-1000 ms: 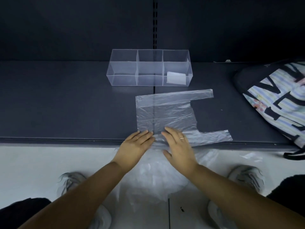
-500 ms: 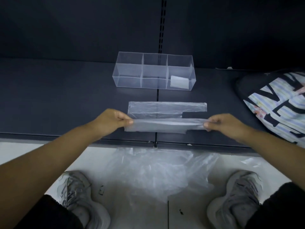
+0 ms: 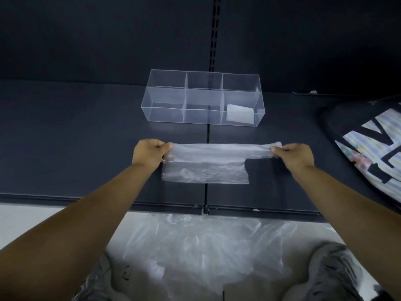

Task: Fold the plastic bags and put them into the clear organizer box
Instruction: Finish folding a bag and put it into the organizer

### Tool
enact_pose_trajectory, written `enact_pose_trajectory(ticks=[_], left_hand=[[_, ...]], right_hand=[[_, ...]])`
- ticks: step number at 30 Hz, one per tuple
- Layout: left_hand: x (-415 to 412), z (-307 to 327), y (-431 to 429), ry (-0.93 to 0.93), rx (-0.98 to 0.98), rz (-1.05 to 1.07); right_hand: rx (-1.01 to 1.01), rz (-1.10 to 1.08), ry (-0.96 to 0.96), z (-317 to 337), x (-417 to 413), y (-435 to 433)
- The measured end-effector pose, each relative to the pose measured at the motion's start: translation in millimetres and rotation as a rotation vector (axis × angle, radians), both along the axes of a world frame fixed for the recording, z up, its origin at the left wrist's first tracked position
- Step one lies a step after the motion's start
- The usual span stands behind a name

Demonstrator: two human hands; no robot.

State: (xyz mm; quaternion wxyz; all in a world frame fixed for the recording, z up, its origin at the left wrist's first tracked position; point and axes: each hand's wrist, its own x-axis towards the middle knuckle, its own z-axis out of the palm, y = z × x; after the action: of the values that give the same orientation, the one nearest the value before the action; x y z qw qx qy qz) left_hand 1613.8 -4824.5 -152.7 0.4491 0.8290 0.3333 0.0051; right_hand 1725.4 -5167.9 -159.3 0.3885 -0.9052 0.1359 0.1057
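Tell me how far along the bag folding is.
Done: one folded bag lies in the right compartment of the clear organizer box. In hand: left hand and right hand pinch the far edge of a partly folded bag on the shelf. Left: finish folding it, box it, then the pile of bags on the floor.

view: head-worn | faces: forward and down | range: close over dark shelf (image 3: 86,137); wide-angle | views: one
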Motion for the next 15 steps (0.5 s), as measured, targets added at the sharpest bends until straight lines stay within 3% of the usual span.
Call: enact_pose_trajectory(ticks=[4,7,10,12,15], left_hand=[[-3.1,9.2,-5.5,0.041,0.014,0.058],[-19.3,17.3,-18.3,-0.069,0.354,0.081],[-29.2,18.0,-47.7,-0.309,0.581,-0.243],[-27.3,9.1,-66.5,-0.235,0.569,-0.499],[-23.6,-10.2,-76.1,-0.074,0.555,-0.583]], right_hand=[[-0.016,-0.029,0.0,-3.8,1.9,0.7],[-0.015,-0.043,-0.012,-2.4,-0.5,2.3],[-0.094,-0.009,-0.008,7.0,-6.0,7.5],[-0.246,-0.027,-0.084,16.5,-14.3,17.7],[-0.426,0.033,-0.425,24.8,-41.1,59.1]])
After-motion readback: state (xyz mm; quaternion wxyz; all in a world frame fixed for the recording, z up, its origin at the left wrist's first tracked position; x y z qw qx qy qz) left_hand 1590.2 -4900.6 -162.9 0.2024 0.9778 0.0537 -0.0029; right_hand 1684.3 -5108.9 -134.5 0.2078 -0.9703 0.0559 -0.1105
